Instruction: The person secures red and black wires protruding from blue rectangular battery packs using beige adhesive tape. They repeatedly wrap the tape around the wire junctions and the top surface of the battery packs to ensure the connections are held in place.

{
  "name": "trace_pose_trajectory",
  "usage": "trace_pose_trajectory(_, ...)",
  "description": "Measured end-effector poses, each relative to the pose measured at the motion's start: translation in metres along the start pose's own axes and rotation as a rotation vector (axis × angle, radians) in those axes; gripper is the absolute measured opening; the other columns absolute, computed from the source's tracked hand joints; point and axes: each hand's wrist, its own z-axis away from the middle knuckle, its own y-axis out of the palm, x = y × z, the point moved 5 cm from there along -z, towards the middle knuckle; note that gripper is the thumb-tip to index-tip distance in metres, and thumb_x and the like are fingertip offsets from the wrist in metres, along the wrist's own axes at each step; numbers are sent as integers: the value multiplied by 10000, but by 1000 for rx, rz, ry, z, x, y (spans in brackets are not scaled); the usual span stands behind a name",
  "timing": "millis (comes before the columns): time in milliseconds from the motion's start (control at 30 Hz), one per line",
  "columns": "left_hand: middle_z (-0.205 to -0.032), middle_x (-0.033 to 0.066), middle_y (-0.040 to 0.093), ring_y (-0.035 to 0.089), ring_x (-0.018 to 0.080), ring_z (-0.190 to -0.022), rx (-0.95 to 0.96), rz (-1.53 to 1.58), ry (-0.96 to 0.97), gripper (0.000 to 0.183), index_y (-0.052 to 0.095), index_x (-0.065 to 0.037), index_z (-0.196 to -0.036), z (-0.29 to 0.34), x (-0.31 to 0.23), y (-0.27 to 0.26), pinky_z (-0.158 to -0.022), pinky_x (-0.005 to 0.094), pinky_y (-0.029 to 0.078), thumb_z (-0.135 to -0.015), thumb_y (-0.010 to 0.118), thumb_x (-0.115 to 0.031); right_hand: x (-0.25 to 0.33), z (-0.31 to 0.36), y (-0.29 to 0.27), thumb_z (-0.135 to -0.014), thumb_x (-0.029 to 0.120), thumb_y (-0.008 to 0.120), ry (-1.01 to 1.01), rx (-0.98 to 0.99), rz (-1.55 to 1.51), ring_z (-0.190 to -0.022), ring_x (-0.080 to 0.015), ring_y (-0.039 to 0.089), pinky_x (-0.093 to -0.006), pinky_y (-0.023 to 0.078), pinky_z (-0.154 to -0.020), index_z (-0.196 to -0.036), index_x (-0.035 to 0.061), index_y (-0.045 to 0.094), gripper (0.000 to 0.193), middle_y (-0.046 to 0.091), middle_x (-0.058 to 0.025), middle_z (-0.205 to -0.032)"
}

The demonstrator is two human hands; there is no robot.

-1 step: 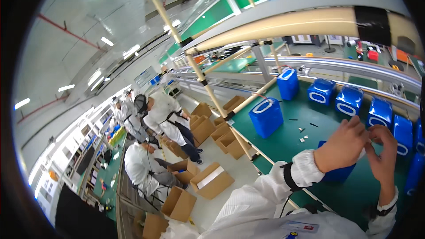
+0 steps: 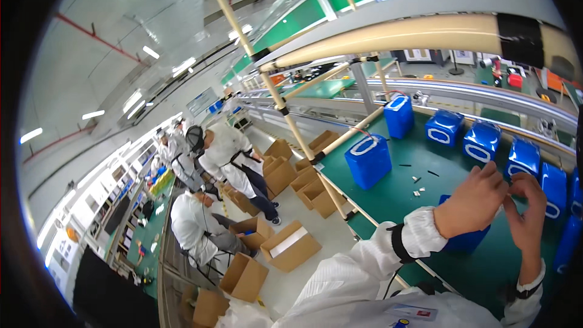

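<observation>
My left hand (image 2: 472,203) and my right hand (image 2: 527,211) meet above the green table, fingertips almost touching. Both have their fingers pinched together. Whatever lies between the fingertips is too small or hidden to make out. Below and behind my left hand stands a blue-wrapped block (image 2: 469,242), partly covered by the hand and wrist. Just beyond my hands a row of similar shiny blue packs with white oval rings curves to the right, among them one pack (image 2: 481,140) and another (image 2: 523,157). Farther left stands a blue pack with a red wire (image 2: 368,161).
Small white scraps (image 2: 417,193) and thin black strips (image 2: 432,174) lie on the green tabletop (image 2: 401,206). A beige pipe rail (image 2: 395,39) crosses above the table's far side. Open cardboard boxes (image 2: 291,248) stand on the floor at left, near several people in white coats.
The whole view has shifted very slightly. My hands keep nearly the same pose, and nothing on the table has visibly moved.
</observation>
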Motion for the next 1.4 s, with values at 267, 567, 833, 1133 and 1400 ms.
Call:
trace_pose_trajectory(267,-825,82,632,548,257,-948,-7,-22,-11,201,612,-28,-886,5,9,12,-806,402,443,-714,690,-97,-33,-12,17,-683,-31,670,54,95,-214,-999,-265,638,-349,464,-896,-881,-39,645,199,665,-142,-1113)
trace_pose_trajectory(567,-829,89,661,568,261,-940,17,-62,-90,192,619,-33,-893,6,17,27,-848,423,441,-728,686,-103,-46,-18,16,-680,-56,699,46,147,-153,-977,-267,612,-364,460,-868,-813,-45,663,138,692,-135,-996)
trace_pose_trajectory(833,-807,84,618,555,293,-961,14,-100,41,233,646,-19,-902,5,7,9,-835,459,435,-696,661,-128,6,-19,6,-674,-30,698,-141,86,38,-963,-330,600,-404,464,-850,-810,-27,674,139,696,-144,-946)
trace_pose_trajectory(1133,-845,156,638,613,365,-799,-137,283,-48,257,622,4,-957,0,26,-17,-690,435,515,-715,607,91,21,-26,23,-662,-42,719,-303,-144,118,-998,-311,593,-413,493,-829,-843,27,681,197,676,-83,-966)
trace_pose_trajectory(1400,-822,151,642,625,333,-745,-182,387,-200,145,586,17,-914,4,34,-3,-619,393,508,-793,617,91,20,-20,28,-671,-70,715,-288,-233,172,-1024,-293,556,-388,470,-837,-828,47,654,206,656,-36,-989)
